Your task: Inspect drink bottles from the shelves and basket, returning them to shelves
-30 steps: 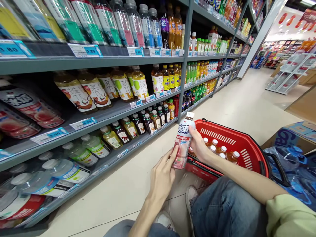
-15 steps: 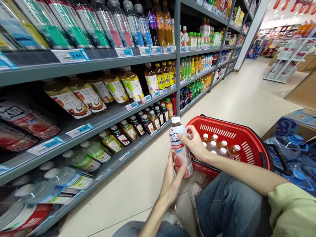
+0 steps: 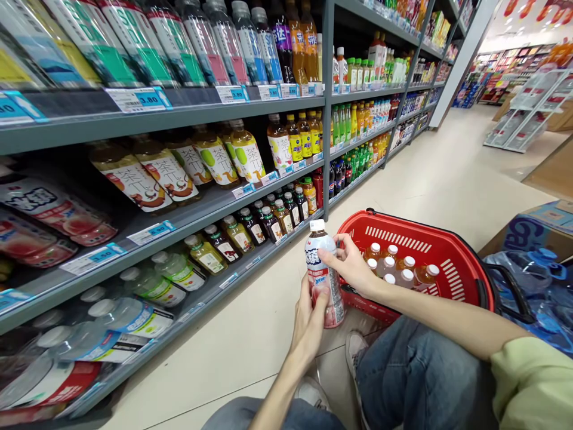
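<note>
**Bottle held upright beside basket**

Left hand (image 3: 311, 313) clasps the bottle's (image 3: 323, 276) lower body; right hand (image 3: 349, 263) pinches its shoulder. Bottle stands between shelf (image 3: 215, 209) and red basket (image 3: 452, 269). Step judged: label inspection. Shelving it calls for a one-handed grip.

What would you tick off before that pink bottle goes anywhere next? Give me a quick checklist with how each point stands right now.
1. Bottle held firmly: ok. The left hand wraps the lower part of the pink bottle, and the right hand steadies its upper part.
2. Cap on: ok. The white cap sits on top.
3. Bottle upright: ok, only slightly tilted.
4. Label readable: ok. It faces the camera.
5. Room in the red basket: cannot tell. Several white-capped bottles stand in it, and the near part is hidden by the right hand.
6. Free slot on the shelf: cannot tell.
</note>
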`<state>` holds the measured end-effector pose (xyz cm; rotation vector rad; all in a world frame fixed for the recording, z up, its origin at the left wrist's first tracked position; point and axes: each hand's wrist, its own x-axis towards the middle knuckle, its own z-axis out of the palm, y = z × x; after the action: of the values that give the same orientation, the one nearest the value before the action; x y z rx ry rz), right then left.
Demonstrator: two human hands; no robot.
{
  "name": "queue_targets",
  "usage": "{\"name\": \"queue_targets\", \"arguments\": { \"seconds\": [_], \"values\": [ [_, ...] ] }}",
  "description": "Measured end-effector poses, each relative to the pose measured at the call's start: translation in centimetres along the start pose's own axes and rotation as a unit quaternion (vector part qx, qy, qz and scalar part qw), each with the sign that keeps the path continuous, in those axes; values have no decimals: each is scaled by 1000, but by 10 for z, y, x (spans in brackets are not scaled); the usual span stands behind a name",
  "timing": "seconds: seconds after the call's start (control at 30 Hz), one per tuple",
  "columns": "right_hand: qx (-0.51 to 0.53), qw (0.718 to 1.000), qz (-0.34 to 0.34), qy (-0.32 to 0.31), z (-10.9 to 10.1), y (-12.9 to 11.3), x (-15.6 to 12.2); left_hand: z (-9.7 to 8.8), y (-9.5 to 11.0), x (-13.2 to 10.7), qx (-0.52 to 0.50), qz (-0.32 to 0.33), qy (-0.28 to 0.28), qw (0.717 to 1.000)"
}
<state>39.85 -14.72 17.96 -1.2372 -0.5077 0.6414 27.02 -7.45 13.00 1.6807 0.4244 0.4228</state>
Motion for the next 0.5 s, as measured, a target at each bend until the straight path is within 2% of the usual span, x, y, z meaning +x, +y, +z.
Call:
{"name": "queue_targets", "arguments": {
  "seconds": [0.1,0.2,0.33,0.4,0.5],
  "values": [
    [0,1000,-5,-13,-2,-1,1,-1,2,1,-49,-3,-1,999],
    [0,1000,-9,-9,-5,-4,2,-2,6,1,-150,-30,-5,988],
    [-8,1000,-1,10,-7,-6,3,0,13,-1,-299,-89,-4,950],
    [-3,1000,1,-9,-7,-6,3,1,17,-4,-350,-118,-9,929],
    [1,998,2,-64,-8,-5,3,1,21,-10,-388,-164,-52,905]
  ]
}}
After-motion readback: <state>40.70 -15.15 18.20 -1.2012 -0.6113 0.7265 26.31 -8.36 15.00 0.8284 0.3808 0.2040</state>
